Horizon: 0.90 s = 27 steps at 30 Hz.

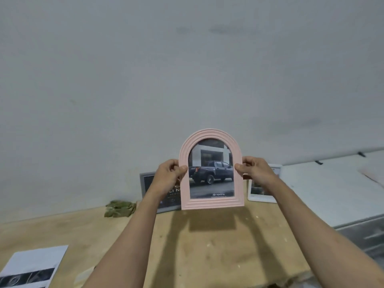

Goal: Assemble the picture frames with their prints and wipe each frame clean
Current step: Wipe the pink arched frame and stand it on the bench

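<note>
Both hands, the left hand [169,174] and right hand [254,169], pinch the side edges of the pink arched frame [212,201], holding it upright above the desk [207,246], likely to check the truck print [211,173] sits straight.

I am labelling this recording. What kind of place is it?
Probably a workshop or storage room: a bare, scuffed wooden workbench against a plain grey wall, with a white cabinet beside it.
</note>
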Available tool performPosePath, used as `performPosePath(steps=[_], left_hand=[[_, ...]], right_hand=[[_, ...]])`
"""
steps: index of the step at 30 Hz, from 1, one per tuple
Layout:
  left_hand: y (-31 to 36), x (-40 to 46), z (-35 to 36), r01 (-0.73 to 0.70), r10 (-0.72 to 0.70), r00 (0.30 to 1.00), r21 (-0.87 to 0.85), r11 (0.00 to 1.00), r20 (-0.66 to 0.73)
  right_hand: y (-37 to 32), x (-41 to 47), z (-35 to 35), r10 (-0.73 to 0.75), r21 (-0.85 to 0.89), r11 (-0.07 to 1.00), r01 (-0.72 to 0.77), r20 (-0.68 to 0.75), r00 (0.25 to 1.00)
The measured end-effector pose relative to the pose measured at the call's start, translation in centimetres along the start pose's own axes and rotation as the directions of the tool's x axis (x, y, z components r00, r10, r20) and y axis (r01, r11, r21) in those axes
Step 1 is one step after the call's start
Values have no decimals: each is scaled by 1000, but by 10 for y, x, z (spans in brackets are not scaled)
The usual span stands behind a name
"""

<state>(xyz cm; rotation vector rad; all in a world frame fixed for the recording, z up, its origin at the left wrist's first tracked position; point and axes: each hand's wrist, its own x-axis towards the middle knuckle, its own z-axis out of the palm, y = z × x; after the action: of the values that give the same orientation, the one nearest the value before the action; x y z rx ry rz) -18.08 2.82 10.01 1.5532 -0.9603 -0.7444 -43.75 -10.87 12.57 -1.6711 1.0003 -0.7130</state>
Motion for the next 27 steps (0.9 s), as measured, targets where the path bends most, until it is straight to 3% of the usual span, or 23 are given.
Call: performPosePath(steps=[11,19,27], left_hand=[[-35,72,109,28,-28,1000,35,999,3],[-117,150,148,69,-61,996,145,987,-59],[-209,212,174,267,-256,962,140,954,-91]], right_hand=[[73,67,-78,34,-164,985,-50,-101,994],[151,161,-60,122,-199,969,-143,-116,986],[229,238,-35,223,-203,952,-231,-65,973]])
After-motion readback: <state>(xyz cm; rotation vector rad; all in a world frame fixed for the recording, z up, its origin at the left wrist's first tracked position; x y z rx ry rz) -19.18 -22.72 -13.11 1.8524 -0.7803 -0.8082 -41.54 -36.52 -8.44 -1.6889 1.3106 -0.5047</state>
